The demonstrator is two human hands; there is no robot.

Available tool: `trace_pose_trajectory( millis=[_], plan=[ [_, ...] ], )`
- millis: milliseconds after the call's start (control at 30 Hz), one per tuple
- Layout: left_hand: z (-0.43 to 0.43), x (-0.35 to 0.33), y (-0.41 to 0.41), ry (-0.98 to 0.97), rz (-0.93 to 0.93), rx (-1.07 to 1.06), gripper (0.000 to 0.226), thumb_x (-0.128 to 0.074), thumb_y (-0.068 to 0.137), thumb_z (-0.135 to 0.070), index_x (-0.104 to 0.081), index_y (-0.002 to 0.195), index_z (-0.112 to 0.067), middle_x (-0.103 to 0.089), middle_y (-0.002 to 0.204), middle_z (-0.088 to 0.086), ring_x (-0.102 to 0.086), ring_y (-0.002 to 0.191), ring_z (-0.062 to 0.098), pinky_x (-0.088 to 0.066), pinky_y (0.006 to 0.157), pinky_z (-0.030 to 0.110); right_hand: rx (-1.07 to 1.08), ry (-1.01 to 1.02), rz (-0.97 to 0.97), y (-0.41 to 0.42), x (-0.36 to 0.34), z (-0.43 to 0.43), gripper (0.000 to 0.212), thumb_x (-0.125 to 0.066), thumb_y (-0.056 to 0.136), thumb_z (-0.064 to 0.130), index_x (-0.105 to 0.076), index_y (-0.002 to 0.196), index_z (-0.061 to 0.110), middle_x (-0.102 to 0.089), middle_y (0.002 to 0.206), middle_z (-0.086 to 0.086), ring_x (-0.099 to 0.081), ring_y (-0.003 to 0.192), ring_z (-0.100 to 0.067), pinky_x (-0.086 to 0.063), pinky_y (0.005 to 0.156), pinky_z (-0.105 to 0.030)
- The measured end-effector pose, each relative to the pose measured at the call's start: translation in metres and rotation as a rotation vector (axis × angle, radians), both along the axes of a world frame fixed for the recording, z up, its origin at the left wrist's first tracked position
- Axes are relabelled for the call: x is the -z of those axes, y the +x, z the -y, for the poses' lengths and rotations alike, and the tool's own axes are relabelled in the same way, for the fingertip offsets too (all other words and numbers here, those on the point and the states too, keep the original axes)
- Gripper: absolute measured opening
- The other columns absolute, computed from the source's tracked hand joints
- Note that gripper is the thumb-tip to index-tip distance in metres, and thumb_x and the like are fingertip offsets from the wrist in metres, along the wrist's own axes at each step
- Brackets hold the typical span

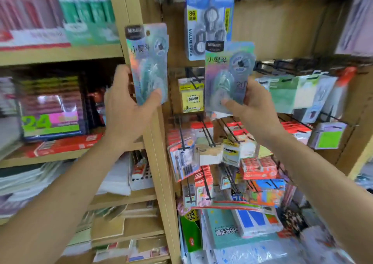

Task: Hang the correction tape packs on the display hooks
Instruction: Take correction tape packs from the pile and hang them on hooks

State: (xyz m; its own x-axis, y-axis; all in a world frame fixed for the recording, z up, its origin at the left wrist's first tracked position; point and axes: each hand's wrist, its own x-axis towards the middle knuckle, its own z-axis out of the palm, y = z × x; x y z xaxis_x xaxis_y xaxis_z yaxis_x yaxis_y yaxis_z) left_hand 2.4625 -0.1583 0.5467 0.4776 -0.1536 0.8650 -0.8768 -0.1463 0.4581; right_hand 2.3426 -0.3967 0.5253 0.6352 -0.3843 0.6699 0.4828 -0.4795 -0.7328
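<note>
Left hand point(127, 112) grips the lower end of a pale-blue holographic correction tape pack point(149, 57). The thumb lies across the front of the card and the fingers curl behind it. This pack stands nearly upright in front of the beige vertical shelf post point(141, 5). The hang hole near its top edge is free of any hook.

Right hand point(256, 104) grips a second pale-blue holographic correction tape pack point(226, 68) at its lower end, with the thumb on the front face and the fingers behind the right edge. This pack is held upright in front of the hook bay. Its top edge overlaps the lower part of a blue-and-white value pack point(201, 21) that hangs from a hook at the top of the bay. The two held packs are apart, with the post edge and part of the bay showing between them.

Black wire display hooks point(268, 64) project from the back panel to the right of the second pack. A yellow sticky-note pack point(191, 98) hangs between the two hands. Red-and-white small boxes point(258, 168) hang on lower hooks. Shelves to the left carry green-and-white boxes point(88, 7); motion blur hides their print.
</note>
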Motion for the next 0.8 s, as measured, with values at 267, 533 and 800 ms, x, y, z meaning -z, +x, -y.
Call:
trace_pose_trajectory(
  millis=[267, 533, 800],
  plan=[
    [0.012, -0.074, 0.032, -0.073, 0.083, 0.009, 0.035, -0.073, 0.086, -0.027, -0.054, 0.113, -0.015, -0.064, 0.097, -0.022, -0.066, 0.092, -0.001, -0.057, 0.081, 0.040, -0.002, 0.077, 0.002, 0.042, -0.073, 0.008, 0.029, -0.071, 0.085, 0.004, -0.068, 0.114, 0.005, -0.076, 0.103, -0.009, -0.073, 0.097, -0.025, -0.057, 0.090, -0.050],
    [0.033, -0.113, 0.056, -0.162, 0.169, -0.141, 0.038, -0.068, 0.086, -0.044, -0.055, 0.106, -0.016, -0.067, 0.085, -0.006, -0.064, 0.075, 0.017, -0.052, 0.067, 0.044, 0.039, 0.009, 0.001, 0.085, -0.123, 0.004, 0.027, -0.074, 0.078, 0.014, -0.066, 0.104, 0.010, -0.074, 0.100, -0.010, -0.070, 0.096, -0.032, -0.057, 0.087, -0.053],
    [0.048, -0.140, 0.081, -0.198, 0.389, -0.334, 0.039, -0.072, 0.083, -0.046, -0.057, 0.098, -0.014, -0.058, 0.085, -0.002, -0.054, 0.075, 0.019, -0.040, 0.062, 0.033, 0.003, -0.053, -0.004, 0.117, -0.132, -0.003, 0.022, -0.069, 0.084, 0.013, -0.060, 0.105, 0.014, -0.070, 0.100, 0.001, -0.066, 0.092, -0.019, -0.053, 0.085, -0.040]
  ],
)
